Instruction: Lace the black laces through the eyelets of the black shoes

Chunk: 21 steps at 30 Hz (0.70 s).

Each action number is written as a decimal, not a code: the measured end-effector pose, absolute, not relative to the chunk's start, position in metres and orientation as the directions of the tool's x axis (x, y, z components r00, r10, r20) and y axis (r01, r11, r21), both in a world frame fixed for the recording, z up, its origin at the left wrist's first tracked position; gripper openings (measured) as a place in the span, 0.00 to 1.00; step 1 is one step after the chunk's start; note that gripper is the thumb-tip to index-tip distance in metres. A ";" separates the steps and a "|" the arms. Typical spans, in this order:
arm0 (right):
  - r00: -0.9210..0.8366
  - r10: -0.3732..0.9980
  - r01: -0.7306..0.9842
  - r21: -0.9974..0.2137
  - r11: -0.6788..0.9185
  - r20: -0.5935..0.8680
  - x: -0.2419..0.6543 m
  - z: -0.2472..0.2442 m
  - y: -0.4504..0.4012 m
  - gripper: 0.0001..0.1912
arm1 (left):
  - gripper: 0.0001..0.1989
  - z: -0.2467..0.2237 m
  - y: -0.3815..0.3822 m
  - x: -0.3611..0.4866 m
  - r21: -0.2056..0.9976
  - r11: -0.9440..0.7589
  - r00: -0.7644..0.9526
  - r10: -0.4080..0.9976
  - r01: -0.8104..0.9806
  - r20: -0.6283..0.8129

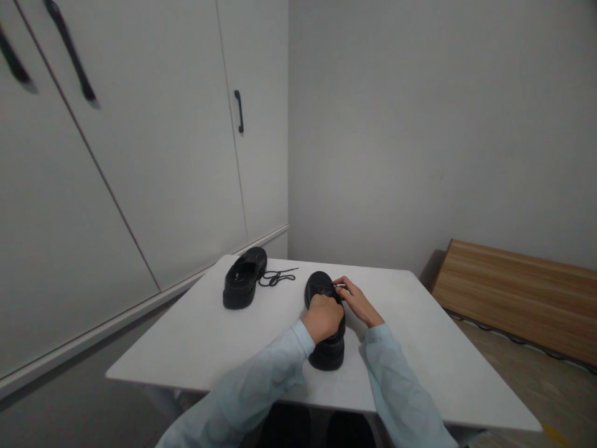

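A black shoe [326,356] stands on the white table in front of me, toe pointing away. My left hand [323,317] is closed over the shoe's opening, its fingertips hidden inside or behind the hand. At the right side of the shoe's front, my right hand [355,301] has thumb and fingers pinched together near a dark lace, too small to make out clearly. Another black shoe [240,295] rests farther left on the table. Beside it lies a loose black lace [276,277], looped on the tabletop.
The white table [205,348] reaches back toward a grey wall. White cabinets [140,155] with black handles line the left side. At the right, a wood-grain board [517,298] leans low beyond the table's edge.
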State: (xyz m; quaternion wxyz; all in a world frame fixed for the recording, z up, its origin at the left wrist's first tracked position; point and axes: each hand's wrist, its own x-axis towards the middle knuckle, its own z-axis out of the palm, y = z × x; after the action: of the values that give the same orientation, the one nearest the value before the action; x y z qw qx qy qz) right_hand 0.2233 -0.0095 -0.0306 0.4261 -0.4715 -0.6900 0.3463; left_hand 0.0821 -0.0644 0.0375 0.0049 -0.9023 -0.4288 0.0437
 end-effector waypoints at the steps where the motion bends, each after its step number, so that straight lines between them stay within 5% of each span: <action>1: -0.195 0.945 0.354 -0.880 0.316 0.261 0.223 -0.030 -0.010 0.12 | 0.12 0.039 -0.066 0.081 -0.040 -0.621 0.620 0.784 0.783 -0.046; 6: -0.194 0.947 0.347 -0.885 0.309 0.255 0.221 -0.027 -0.012 0.13 | 0.14 0.046 -0.073 0.075 0.004 -0.558 0.557 0.829 0.830 0.045; 14: -0.172 0.953 0.363 -0.883 0.297 0.250 0.218 -0.024 -0.014 0.14 | 0.10 0.066 -0.059 0.055 0.113 -0.530 0.536 0.844 0.840 -0.020; 21: -0.178 0.939 0.392 -0.855 0.341 0.293 0.215 -0.023 -0.016 0.13 | 0.06 0.065 -0.035 0.039 0.319 -0.574 0.605 0.796 0.754 0.003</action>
State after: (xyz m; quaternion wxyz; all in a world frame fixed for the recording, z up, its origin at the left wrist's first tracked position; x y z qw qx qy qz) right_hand 0.2154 -0.0158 -0.0229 0.4282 -0.4769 -0.6978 0.3198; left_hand 0.0390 -0.0355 0.0649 -0.1442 -0.8841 -0.4384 -0.0732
